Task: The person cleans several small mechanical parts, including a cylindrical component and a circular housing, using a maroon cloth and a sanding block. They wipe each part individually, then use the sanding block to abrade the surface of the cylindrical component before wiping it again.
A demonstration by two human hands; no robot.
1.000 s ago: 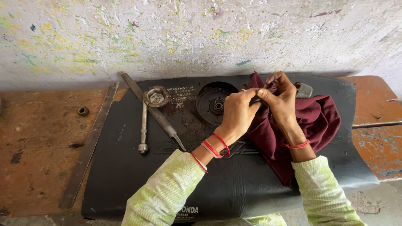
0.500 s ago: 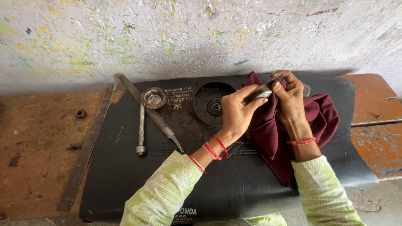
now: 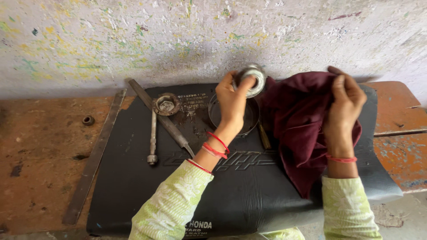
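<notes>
Your left hand (image 3: 233,95) clamps a round metal bearing part (image 3: 251,79), lifted above the black seat pad (image 3: 249,186); your right hand (image 3: 344,104) bunches a soft maroon cloth (image 3: 298,120). The part looks heavy, rigid and perhaps greasy, so grip its rim.

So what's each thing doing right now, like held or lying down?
Round metal part: held up in the left hand.
Maroon cloth: bunched, gripped by the right hand.
Black mat: spread flat.
Metal rod: lying flat.
Small ring: lying alone on the bench.
</notes>
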